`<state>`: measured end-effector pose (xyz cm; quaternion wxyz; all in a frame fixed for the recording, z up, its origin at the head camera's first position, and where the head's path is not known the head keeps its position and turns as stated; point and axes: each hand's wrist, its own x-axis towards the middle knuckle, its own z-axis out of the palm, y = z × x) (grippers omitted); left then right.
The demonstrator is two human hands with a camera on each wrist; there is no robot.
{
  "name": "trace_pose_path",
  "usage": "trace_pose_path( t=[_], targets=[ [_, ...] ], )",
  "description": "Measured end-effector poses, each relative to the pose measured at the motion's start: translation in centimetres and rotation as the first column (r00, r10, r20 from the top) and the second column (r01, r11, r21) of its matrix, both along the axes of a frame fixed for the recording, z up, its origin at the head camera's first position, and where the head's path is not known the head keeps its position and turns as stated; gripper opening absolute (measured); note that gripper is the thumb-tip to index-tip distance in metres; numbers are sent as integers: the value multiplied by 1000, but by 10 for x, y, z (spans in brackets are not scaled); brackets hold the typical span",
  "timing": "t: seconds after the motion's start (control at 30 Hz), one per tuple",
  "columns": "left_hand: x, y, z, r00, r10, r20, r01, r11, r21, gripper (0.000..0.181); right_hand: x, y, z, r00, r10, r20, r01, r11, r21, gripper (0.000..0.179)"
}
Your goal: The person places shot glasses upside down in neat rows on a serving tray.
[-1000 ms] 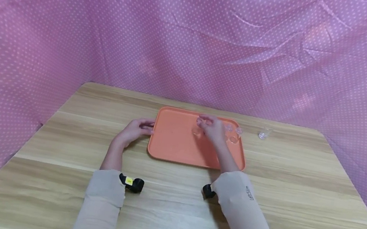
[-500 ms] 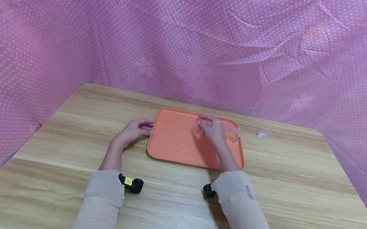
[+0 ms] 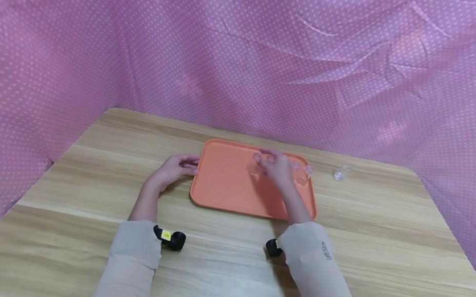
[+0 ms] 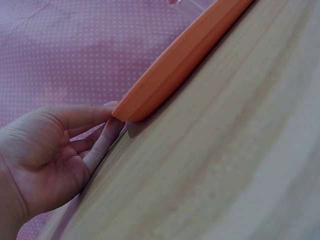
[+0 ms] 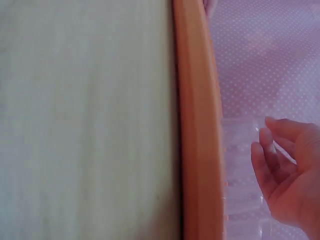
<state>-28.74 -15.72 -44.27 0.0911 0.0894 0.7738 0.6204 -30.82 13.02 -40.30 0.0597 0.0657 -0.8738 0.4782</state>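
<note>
An orange tray (image 3: pixel 227 188) lies on the wooden table. My left hand (image 3: pixel 173 168) is at its left edge, fingertips touching the rim; the left wrist view shows its thumb and a finger (image 4: pixel 102 147) right at the tray corner. Small clear cups (image 3: pixel 302 179), several of them, stand upside down in rows on the tray's right half. My right hand (image 3: pixel 279 168) is among them, thumb and fingers pinching the base of a clear cup (image 3: pixel 254 169) at the left end. In the right wrist view the fingertips overlap that cup's narrow end. The hand hides part of the rows.
One more clear cup (image 3: pixel 340 174) stands on the table (image 3: pixel 377 212) to the right of the tray. Pink dotted cloth (image 3: pixel 251 67) hangs behind and at both sides of the table.
My right hand has shifted very slightly to the right, so a cup edge beneath it shows more. The left hand and the tray stay in place.
</note>
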Motion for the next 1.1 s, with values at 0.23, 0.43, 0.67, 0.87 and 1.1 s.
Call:
trace_pose_path(
  t=[0.23,0.43,0.67,0.87,1.1],
  targets=[
    [-1,1,2,1000,5,-3,-5,1000,-10,51,3,26,18,999,-9,-49,-5,962,-274,33],
    [-1,1,2,1000,5,-10,-6,1000,-16,50,3,62,32,978,-161,-132,97,913,-395,30],
    [1,0,1,1000,7,-7,-8,1000,-23,49,5,113,37,918,-345,-196,266,902,-340,33],
    [1,0,-1,1000,13,-1,-13,1000,-20,49,7,158,37,889,-440,-124,393,874,-285,38],
    [2,1,2,1000,3,-16,-3,1000,-21,49,13,192,25,926,-370,74,376,890,-256,55]
  ],
)
